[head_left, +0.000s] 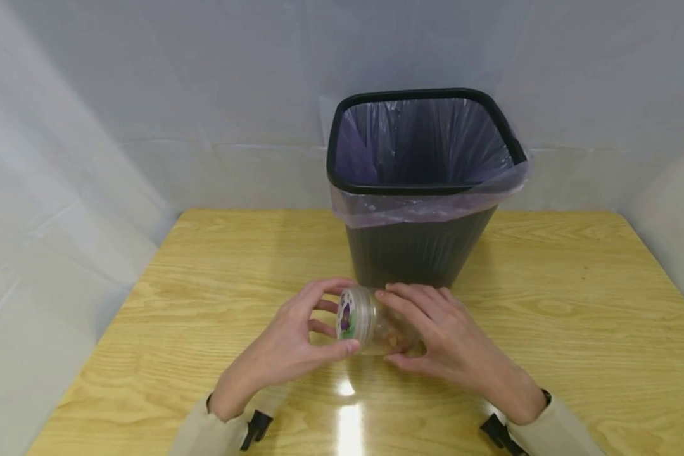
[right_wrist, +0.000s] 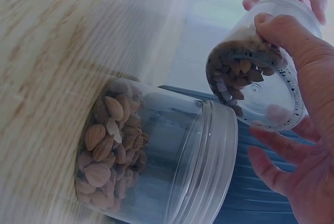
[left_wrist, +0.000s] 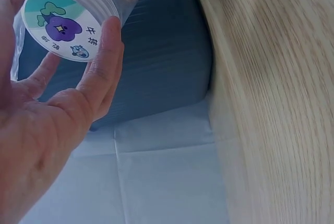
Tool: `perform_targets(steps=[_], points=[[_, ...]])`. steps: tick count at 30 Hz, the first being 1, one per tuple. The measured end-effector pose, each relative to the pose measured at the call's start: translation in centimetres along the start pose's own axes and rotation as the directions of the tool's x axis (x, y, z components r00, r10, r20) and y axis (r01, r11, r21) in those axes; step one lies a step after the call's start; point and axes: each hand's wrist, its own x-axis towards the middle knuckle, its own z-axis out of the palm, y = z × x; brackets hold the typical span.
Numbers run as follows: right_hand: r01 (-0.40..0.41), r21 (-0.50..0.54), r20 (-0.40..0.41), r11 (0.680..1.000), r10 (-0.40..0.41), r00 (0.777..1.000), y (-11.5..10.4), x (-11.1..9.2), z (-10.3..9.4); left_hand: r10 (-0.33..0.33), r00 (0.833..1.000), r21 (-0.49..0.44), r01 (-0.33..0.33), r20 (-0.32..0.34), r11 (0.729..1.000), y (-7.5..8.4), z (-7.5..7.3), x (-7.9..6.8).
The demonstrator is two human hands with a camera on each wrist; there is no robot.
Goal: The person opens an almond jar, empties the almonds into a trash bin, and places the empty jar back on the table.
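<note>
A clear plastic jar (head_left: 378, 323) lies on its side between my hands in the head view. Its lid (left_wrist: 63, 25) faces left and carries a purple cartoon eggplant on a white and green label. My left hand (head_left: 296, 335) curls fingers and thumb around the lid end. Around the jar's body, my right hand (head_left: 441, 326) grips with thumb and fingers on opposite sides. Brown nuts (right_wrist: 240, 75) show inside through the base in the right wrist view. A second clear jar (right_wrist: 162, 156), partly filled with almonds (right_wrist: 107, 151), stands on the table below my right hand.
A dark bin (head_left: 405, 250) with a translucent purple liner (head_left: 370, 209) stands on the wooden table (head_left: 234, 253), just beyond my hands. Pale sheeting (head_left: 205, 95) hangs behind and beside the table.
</note>
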Motion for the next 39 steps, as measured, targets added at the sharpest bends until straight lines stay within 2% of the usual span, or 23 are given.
perform_targets(steps=[7,13,16,20,23,27,33,39], points=[[0.006,-0.017,-0.001,1.000,-0.006,1.000,0.03,-0.01,0.03,-0.051,0.999,0.003,0.051,-0.004,0.999,0.09,0.00,0.04],[-0.001,-0.021,0.013,1.000,0.001,1.000,0.03,-0.07,0.03,-0.064,0.998,0.070,0.064,-0.004,0.996,0.01,-0.04,0.04],[-0.004,-0.017,0.018,1.000,0.004,1.000,0.08,-0.06,0.05,-0.030,1.000,0.149,0.031,-0.009,0.988,-0.11,-0.17,0.02],[-0.007,-0.008,0.015,1.000,0.007,1.000,0.12,-0.07,0.01,0.075,0.997,0.227,-0.075,0.007,0.971,-0.25,-0.48,0.01],[-0.006,-0.001,0.009,1.000,0.006,1.000,0.11,-0.09,-0.05,0.146,0.989,0.250,-0.151,0.037,0.956,-0.26,-0.67,0.02],[-0.003,0.000,0.009,1.000,0.003,1.000,0.11,-0.09,-0.08,0.198,0.978,0.273,-0.209,0.068,0.939,-0.23,-0.74,0.10],[0.007,-0.002,0.003,1.000,-0.007,1.000,0.13,0.00,-0.05,0.216,0.974,0.263,-0.227,0.068,0.938,-0.22,-0.68,0.17],[0.010,-0.002,0.000,1.000,-0.010,1.000,0.11,0.00,0.03,0.181,0.981,0.235,-0.191,0.063,0.953,-0.21,-0.64,0.13]])
